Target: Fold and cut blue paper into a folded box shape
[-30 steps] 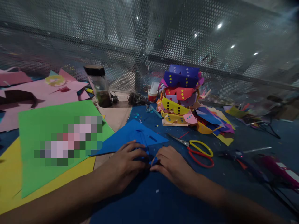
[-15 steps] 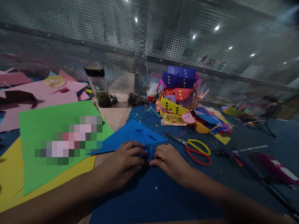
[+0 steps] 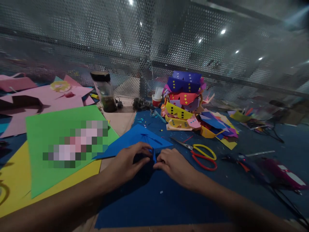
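Note:
A small folded strip of blue paper [image 3: 154, 156] stands upright between my two hands, at the middle of the view. My right hand [image 3: 177, 166] pinches it from the right, thumb below the curled fingers. On its other side my left hand [image 3: 131, 161] has its thumb and fingers apart, close to the strip but with a gap showing. Just beyond both hands lies a larger blue paper [image 3: 137, 137] with a slit and a narrow strip on it. Scissors [image 3: 204, 154] with yellow and red handles rest to the right of my right hand.
Green paper [image 3: 65, 119] over yellow paper [image 3: 16, 180] lies at left. Behind stand a black-lidded jar [image 3: 107, 93], a small cup [image 3: 156, 100] and stacked paper crowns [image 3: 184, 85]. A glue gun [image 3: 251, 166] and a magenta object [image 3: 285, 172] lie at right.
My left thumb and fingers have parted from the blue strip and drawn slightly left. My right hand stays at the strip. The view has shifted slightly.

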Action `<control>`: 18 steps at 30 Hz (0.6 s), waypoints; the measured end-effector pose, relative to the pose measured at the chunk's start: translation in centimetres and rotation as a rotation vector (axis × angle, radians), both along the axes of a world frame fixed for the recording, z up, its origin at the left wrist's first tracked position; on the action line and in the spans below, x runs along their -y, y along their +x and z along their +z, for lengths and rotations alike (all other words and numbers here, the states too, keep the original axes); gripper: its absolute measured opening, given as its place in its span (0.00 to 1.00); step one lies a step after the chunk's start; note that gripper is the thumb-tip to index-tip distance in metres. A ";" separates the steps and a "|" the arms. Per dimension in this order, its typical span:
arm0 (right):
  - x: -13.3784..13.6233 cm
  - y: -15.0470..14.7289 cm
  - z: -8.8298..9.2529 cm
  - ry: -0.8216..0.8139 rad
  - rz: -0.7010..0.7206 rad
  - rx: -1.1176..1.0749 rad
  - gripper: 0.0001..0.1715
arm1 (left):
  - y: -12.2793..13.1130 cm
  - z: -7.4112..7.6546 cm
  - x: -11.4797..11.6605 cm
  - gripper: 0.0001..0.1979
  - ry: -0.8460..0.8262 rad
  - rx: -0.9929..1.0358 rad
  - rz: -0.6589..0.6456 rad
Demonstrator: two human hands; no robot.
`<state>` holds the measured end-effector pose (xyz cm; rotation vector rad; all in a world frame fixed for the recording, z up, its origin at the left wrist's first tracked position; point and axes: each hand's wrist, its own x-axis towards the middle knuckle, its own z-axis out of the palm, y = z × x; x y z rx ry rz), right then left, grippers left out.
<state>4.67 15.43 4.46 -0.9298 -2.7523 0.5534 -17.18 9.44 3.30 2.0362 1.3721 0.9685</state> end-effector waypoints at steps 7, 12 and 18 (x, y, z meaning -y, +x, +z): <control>-0.3 -0.1 -0.3 0.067 -0.009 0.062 0.16 | -0.1 -0.1 -0.5 0.12 0.176 -0.107 -0.122; -0.3 -0.2 -0.1 -0.026 -0.031 0.030 0.14 | -0.5 -0.8 -0.8 0.15 0.198 -0.149 -0.144; -0.2 0.3 0.4 -0.122 -0.036 -0.059 0.12 | -0.7 -1.0 -0.7 0.16 0.219 -0.209 -0.137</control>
